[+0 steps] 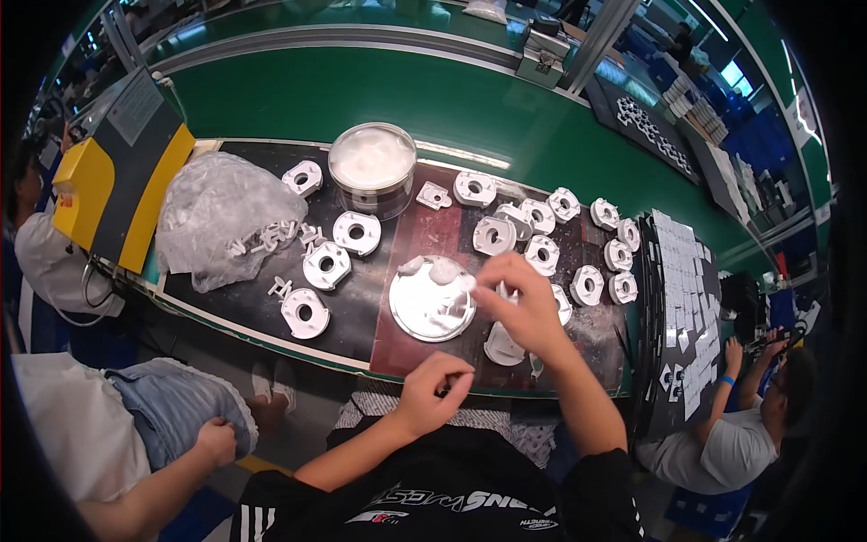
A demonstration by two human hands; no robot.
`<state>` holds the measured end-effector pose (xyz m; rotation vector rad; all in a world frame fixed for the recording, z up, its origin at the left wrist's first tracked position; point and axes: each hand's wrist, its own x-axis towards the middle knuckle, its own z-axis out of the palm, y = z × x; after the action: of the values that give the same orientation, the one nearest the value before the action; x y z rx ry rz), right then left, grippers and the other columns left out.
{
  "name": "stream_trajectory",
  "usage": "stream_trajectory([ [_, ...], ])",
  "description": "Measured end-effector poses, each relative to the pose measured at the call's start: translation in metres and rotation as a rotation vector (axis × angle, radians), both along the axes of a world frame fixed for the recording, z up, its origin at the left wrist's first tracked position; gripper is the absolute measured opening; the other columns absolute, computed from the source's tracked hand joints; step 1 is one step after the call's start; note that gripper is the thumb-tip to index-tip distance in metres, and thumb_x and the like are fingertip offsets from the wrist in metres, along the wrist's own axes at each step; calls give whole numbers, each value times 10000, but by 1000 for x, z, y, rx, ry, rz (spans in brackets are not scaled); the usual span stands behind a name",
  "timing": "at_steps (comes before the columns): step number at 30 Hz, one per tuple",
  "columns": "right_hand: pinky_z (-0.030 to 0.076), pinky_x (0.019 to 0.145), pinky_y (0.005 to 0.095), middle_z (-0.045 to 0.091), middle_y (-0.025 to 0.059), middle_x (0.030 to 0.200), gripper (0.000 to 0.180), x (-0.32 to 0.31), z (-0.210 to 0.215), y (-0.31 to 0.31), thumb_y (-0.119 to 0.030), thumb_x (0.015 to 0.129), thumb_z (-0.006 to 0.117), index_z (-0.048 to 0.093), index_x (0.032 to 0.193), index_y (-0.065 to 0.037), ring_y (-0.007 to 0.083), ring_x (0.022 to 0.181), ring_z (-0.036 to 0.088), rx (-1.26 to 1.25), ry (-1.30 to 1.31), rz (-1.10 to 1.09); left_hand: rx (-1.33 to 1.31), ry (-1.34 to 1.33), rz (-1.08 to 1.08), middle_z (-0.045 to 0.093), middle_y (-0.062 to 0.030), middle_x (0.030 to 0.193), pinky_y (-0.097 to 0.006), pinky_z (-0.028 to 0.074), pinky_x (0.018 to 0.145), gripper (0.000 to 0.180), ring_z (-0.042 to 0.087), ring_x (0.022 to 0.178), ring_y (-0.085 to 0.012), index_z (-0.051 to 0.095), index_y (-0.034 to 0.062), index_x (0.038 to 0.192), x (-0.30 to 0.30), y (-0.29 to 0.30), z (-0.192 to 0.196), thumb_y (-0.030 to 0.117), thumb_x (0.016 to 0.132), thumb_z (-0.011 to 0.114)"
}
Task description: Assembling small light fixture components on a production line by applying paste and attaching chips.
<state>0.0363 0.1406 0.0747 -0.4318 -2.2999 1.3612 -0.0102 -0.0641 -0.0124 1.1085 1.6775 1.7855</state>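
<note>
Over the right side of a round silver lid point(420, 318), my right hand point(522, 303) is closed in a pinch. A small white part point(468, 283) shows at its fingertips, too blurred to tell its exact kind. White paste point(444, 270) lies smeared along the lid's far edge. Nearer to me, by the table's front edge, my left hand point(433, 394) is curled closed. Something dark shows between its fingers, but I cannot make it out. A white round housing point(503, 346) sits just beneath my right wrist, partly covered by it.
Several white ring-shaped housings point(493, 236) stand at the right, others point(305, 313) at the left. A tin of white paste point(372, 163) stands at the back. Small white T-shaped parts point(271, 237) spill beside a plastic bag point(217, 217). Co-workers point(722, 443) sit on both sides.
</note>
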Motion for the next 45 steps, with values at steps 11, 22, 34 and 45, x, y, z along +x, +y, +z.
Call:
stream_trajectory([
  [11,528,843,307,598,91,1174,172,83,-28,-58,-95,969,727,717,1100,16,169,974,624,-650,246,-36,124,-666,-263,614,3,970,-217,456,740,161,548,839,-57,625,27,1139,20,27,24,176,1094,586],
  [22,531,678,240,737,63,948,120,115,11,-9,-37,918,770,747,1003,45,106,766,668,-781,-101,-84,-31,-1,-165,640,-102,1122,-353,488,878,380,609,1002,-223,609,4,1214,19,37,19,228,955,771],
  [34,510,756,227,732,14,903,168,86,-12,38,-96,912,790,768,1031,21,72,819,637,-585,-240,-174,-272,711,23,604,-121,1265,-449,437,936,787,536,1075,-335,603,34,1347,10,67,18,359,703,917],
  [45,532,691,229,732,29,860,168,85,-22,42,-73,911,791,765,1022,50,73,749,645,-640,-187,-165,-263,695,13,628,-110,1220,-440,441,914,765,546,1046,-326,614,44,1321,7,69,20,322,681,928],
])
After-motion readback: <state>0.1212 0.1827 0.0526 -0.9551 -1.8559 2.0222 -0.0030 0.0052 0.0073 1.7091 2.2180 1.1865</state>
